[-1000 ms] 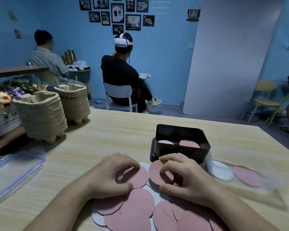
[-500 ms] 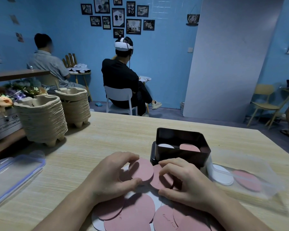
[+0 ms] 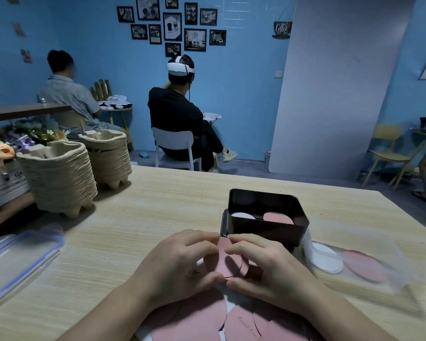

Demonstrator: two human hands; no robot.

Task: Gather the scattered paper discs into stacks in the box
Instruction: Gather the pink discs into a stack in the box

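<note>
Loose discs (image 3: pixel 199 318): pink and white, spread overlapping at the near edge of the worktop (image 3: pixel 158 205), partly covered by both wrists.
Left hand (image 3: pixel 180 264): curled, with the left edge of the held discs (image 3: pixel 225 260) pinched between fingertips above and thumb below.
Right hand (image 3: pixel 268 271): curled likewise, with the right edge of the same discs gripped; its thumb tip is almost met by the left thumb.
Held discs: a few pink ones, overlapped, enclosed between the two hands, just before the near wall of the box (image 3: pixel 263 230).
Box: dark, open-topped, set just beyond the fingertips.
Box contents: a white disc (image 3: pixel 241 215) is seen at the left and a pink disc (image 3: pixel 278 217) at the right; what lies beneath cannot be told.
Bag (image 3: pixel 354 264): clear, laid right of the box, with white and pink discs seen through it.
Lid (image 3: pixel 17 257): clear, blue-edged, at the left edge.
Trays (image 3: pixel 59 175): two pulp stacks, placed far left.
</note>
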